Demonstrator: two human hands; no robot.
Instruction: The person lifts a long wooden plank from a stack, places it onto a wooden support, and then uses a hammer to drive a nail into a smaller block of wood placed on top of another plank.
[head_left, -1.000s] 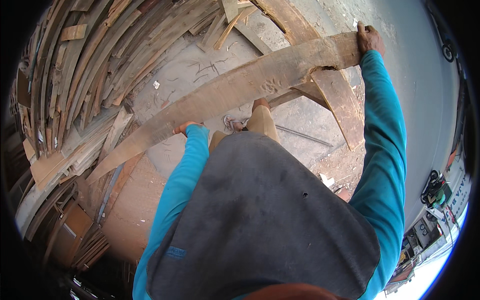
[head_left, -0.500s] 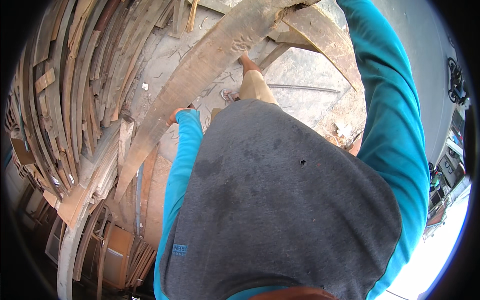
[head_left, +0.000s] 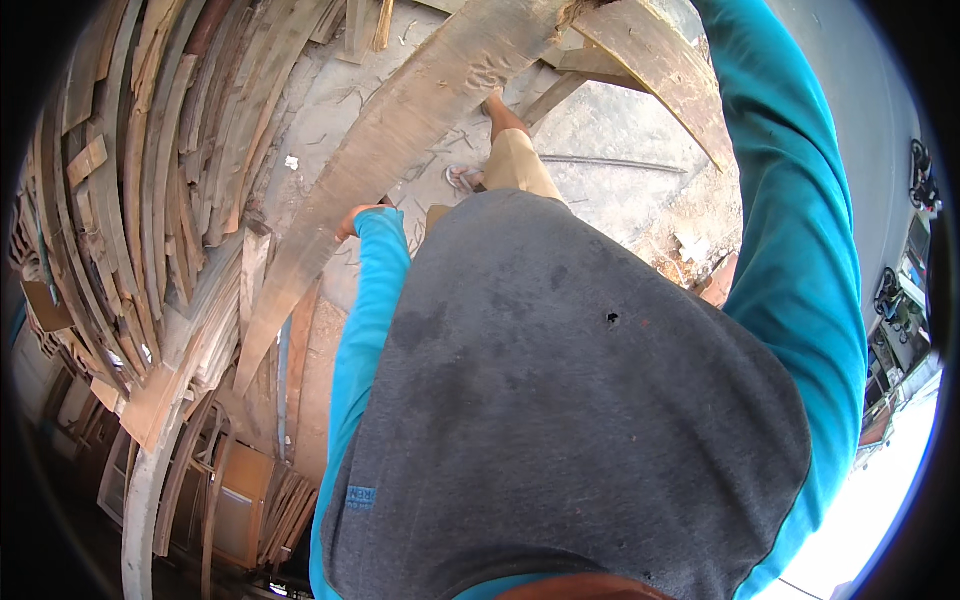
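The person carries a long wooden plank [head_left: 400, 130], broad and weathered, which runs slantwise from near the top edge of the picture down to the left, where its lower end tapers off over the stacked timber [head_left: 150, 200]. The left hand [head_left: 355, 215] meets the plank about midway along its length, at its right-hand edge; only a little of the hand shows beyond the turquoise sleeve [head_left: 375, 300], and it seems to be closed around the plank's edge, though the fingers are mostly hidden behind the wood. The right arm, in the same turquoise sleeve, reaches up along the right side of the picture and passes out of view at the top, so the right hand does not show and I cannot tell how it grips.

A second board [head_left: 650, 70], shorter and rough along one side, lies at the upper right, close beside the plank's upper end. Below the plank is a pale concrete floor [head_left: 600, 130], strewn with wood chips and dust, and a thin dark rod [head_left: 610, 165] lies flat on it. The person's leg in tan trousers [head_left: 515, 160] steps forward just right of the plank, with a sandalled foot [head_left: 462, 178] on the floor. A grey apron or vest [head_left: 560, 400] fills the lower middle. Curved stacks of planks crowd the whole left side.
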